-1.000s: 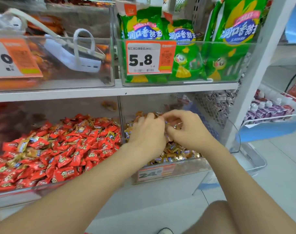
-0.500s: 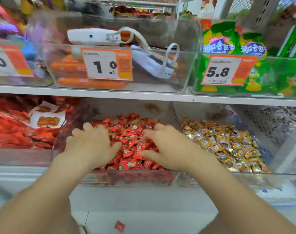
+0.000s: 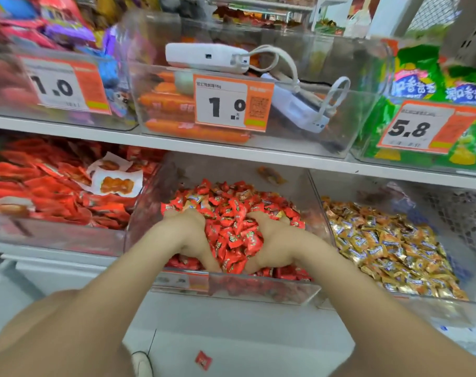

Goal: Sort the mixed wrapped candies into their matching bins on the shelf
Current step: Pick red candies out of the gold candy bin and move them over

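A clear bin (image 3: 231, 291) on the lower shelf holds a heap of red wrapped candies (image 3: 232, 210) with a few gold ones mixed in near the back. My left hand (image 3: 184, 234) and my right hand (image 3: 272, 240) are both dug into this heap, a mound of red candies bunched between them. The fingertips are buried, so their grip is hidden. The bin to the right holds gold and blue wrapped candies (image 3: 389, 240).
One red candy (image 3: 203, 360) lies on the floor below. A bin of red snack packets (image 3: 54, 191) stands to the left. The upper shelf carries a bin with sausages (image 3: 177, 104) and white power banks (image 3: 207, 57), and green bags (image 3: 435, 85) at right.
I turned from the gold candy bin to the red candy bin a second ago. Since half a second ago both hands have pushed deeper into the red candies and drawn a mound between them.
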Motion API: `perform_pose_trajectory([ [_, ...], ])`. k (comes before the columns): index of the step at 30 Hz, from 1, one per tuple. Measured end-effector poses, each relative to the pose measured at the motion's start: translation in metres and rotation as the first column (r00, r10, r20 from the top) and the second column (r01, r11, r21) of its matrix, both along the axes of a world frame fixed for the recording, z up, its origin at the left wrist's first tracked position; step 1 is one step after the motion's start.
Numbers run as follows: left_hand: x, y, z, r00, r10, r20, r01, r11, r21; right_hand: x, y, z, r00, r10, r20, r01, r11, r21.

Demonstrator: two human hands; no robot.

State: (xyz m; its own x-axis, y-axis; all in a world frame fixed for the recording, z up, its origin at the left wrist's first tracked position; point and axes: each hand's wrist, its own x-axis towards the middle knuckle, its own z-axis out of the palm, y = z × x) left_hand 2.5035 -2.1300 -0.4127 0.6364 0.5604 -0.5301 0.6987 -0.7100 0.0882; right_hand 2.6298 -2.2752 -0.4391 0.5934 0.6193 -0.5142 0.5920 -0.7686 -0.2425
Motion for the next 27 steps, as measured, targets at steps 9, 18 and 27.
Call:
perform_pose_trajectory([
  [9, 0.020, 0.024, -0.022, 0.947, 0.022, 0.319, 0.034, 0.985, -0.170, 0.016, 0.001, -0.008, 0.991, 0.111, 0.069, -0.128, 0.926, 0.355],
  [18, 0.028, 0.054, 0.000, 0.901, 0.117, 0.417, -0.015, 0.971, -0.240, 0.021, 0.003, 0.029, 0.986, -0.076, 0.145, 0.002, 0.890, 0.457],
  [27, 0.063, 0.078, -0.039, 0.880, 0.199, 0.431, -0.134, 0.975, -0.177, 0.061, 0.067, -0.021, 0.972, -0.188, 0.140, 0.128, 0.926, 0.356],
])
